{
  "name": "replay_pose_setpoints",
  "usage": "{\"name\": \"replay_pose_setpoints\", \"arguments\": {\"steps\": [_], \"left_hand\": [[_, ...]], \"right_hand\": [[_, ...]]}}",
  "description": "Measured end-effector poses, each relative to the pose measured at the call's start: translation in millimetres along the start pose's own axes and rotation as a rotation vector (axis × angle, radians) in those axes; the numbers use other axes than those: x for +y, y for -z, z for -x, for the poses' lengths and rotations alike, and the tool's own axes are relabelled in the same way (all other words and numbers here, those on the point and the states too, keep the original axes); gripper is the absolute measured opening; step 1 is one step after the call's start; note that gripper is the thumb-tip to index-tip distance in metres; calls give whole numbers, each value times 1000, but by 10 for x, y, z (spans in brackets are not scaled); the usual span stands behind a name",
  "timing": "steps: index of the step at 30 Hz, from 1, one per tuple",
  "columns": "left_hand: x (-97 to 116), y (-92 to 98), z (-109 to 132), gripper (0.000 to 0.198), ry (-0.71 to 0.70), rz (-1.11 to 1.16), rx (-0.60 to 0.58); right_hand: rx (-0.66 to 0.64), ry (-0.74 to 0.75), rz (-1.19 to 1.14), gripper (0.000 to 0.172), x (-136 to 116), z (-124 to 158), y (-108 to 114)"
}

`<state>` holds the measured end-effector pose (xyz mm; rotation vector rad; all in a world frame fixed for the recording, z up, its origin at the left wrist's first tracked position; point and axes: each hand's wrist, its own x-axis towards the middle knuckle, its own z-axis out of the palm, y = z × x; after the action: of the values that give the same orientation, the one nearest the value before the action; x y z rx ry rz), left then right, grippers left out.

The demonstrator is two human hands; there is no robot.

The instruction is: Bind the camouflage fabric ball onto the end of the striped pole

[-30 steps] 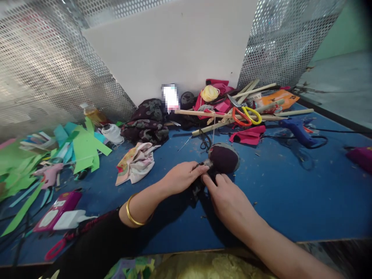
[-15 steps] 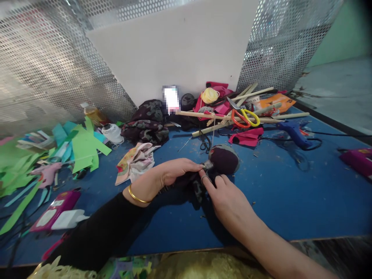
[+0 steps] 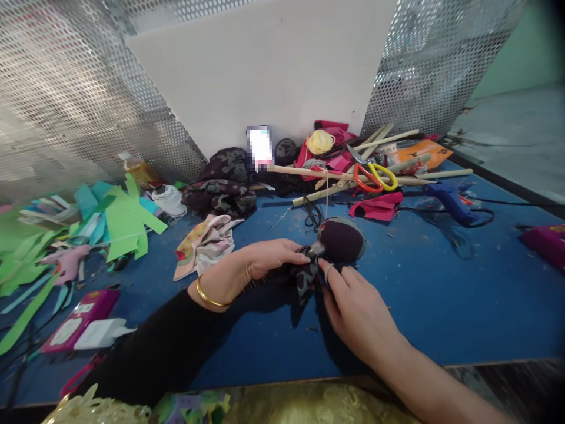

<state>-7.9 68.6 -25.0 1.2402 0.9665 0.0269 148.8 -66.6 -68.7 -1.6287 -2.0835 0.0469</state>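
Observation:
A stuffed ball-like bundle of dark patterned fabric (image 3: 342, 240), bound at its neck with greyish-white thread, lies tilted between my hands. Loose dark cloth (image 3: 306, 280) hangs from the neck toward me. My left hand (image 3: 271, 257), with a gold bangle at the wrist, is closed on this cloth, the thumb pressing just below the binding. From the right, my right hand (image 3: 355, 294), wearing a ring, pinches the cloth close under the ball with its index finger and thumb. The lower fingers of my left hand are hidden by the fabric.
Scissors (image 3: 375, 176) and wooden sticks (image 3: 304, 172) lie at the back, beside yellow yarn (image 3: 321, 142). A blue glue gun (image 3: 452, 203) rests at right, a pink one (image 3: 67, 262) at left near green paper strips (image 3: 126, 221). Printed cloth (image 3: 207, 244) lies behind my left hand.
My right hand has shifted slightly right and down from the bound neck. My left thumb now lies over the cloth, and more of the hanging fabric shows between the hands.

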Motion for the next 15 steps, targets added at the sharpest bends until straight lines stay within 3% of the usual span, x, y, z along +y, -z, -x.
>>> {"name": "replay_pose_setpoints", "arguments": {"steps": [7,15], "left_hand": [[-52,-16,-28,26,32,236,-138],[-10,-53,-5,22,58,227,-103]], "right_hand": [[-10,114,69,42,-46,-22,-45],[-42,288,226,48,-100,-50,-39]]}}
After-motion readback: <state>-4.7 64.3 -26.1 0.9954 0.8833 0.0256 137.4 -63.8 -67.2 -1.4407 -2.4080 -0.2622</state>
